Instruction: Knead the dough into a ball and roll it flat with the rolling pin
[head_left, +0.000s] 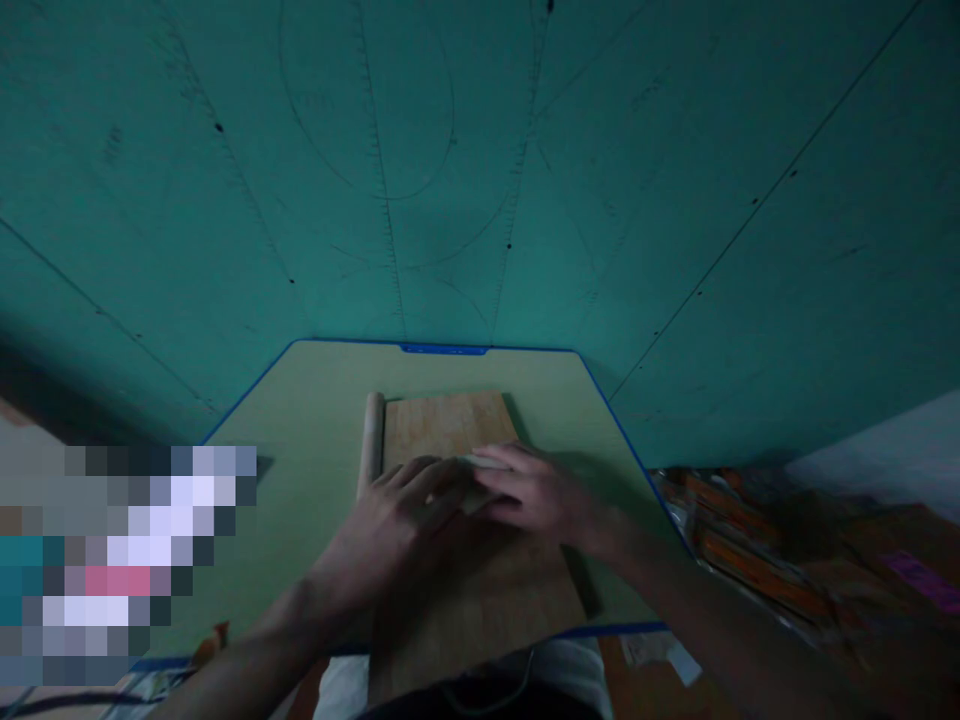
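Both hands meet above the middle of a wooden board (480, 610) that lies lengthwise in front of me. Between them is a small pale piece (480, 500) that looks like dough, mostly covered by fingers. My left hand (416, 500) comes in from the left with its fingers curled round the piece. From the right, my right hand (529, 490) pinches the piece's other side, its fingers close to the left ones. Along the board's left edge rests a wooden rolling pin (372, 435), its near end hidden behind my left hand.
The board lies on a pale table (300, 430) with a blue rim, and its near end overhangs the front edge. Behind stands a green wall (480, 200) with pencil marks. Packaged goods (735, 530) are piled at the right. A blurred-out patch covers the left.
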